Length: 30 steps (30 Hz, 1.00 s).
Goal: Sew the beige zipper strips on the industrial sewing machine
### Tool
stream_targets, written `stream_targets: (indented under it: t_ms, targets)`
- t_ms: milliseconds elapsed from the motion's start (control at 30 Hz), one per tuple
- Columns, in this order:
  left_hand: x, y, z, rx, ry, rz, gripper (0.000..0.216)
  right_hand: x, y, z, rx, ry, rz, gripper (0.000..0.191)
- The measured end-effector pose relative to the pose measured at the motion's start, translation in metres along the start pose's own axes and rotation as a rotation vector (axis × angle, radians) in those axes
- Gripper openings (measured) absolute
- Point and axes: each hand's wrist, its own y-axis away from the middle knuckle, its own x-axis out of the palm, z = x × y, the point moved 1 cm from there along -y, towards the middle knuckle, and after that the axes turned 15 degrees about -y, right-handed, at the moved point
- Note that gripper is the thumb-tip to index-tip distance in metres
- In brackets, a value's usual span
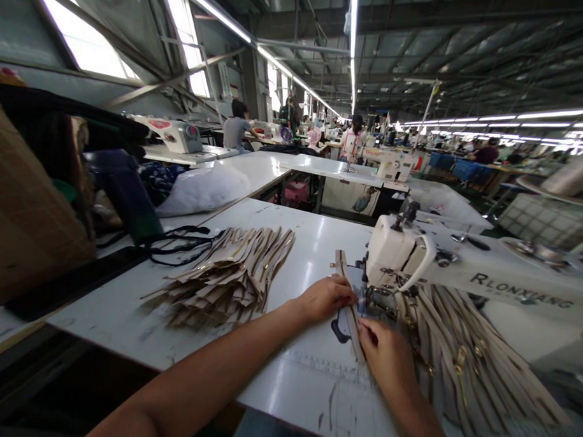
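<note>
A beige zipper (342,265) lies lengthwise on the white sewing table, beside the needle area of the sewing machine (400,254). My left hand (331,297) is closed, its curled fingertips pressing on the zipper's middle close to the presser foot. Lower down, my right hand (386,349) pinches the zipper's near part between thumb and fingers. The thumb and fingertips partly cover the tape there. To the left of my hands is a spread pile of beige zippers (242,274) with metal pulls. Another heap of zippers (468,358) lies to the right, beneath the machine arm.
A dark bottle (125,193), black straps (180,243) and a cardboard box (31,216) stand along the left side. A white plastic bag (204,189) lies behind them. Further back, people sit at other sewing machines (391,163).
</note>
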Motion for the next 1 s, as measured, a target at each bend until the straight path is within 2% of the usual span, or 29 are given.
stream_targets:
  t_ms: [333, 533, 667, 867, 1000]
  targets:
    - [-0.004, -0.002, 0.000, 0.034, -0.055, 0.033, 0.020, -0.007, 0.012, 0.010, -0.056, 0.232, 0.153, 0.040]
    - [0.001, -0.005, 0.004, 0.058, -0.094, -0.021, 0.021, -0.014, -0.004, 0.007, -0.068, 0.299, 0.241, 0.040]
    - [0.010, -0.017, 0.009, 0.027, -0.145, 0.003, 0.022, -0.011, -0.011, 0.003, -0.060, 0.312, 0.201, 0.040]
    - [0.021, -0.038, 0.017, 0.134, -0.103, 0.052, 0.017, 0.001, 0.000, 0.004, 0.029, 0.353, 0.087, 0.039]
    - [0.028, -0.045, 0.023, 0.139, -0.041, 0.041, 0.015, 0.001, 0.001, 0.002, 0.038, 0.370, 0.048, 0.038]
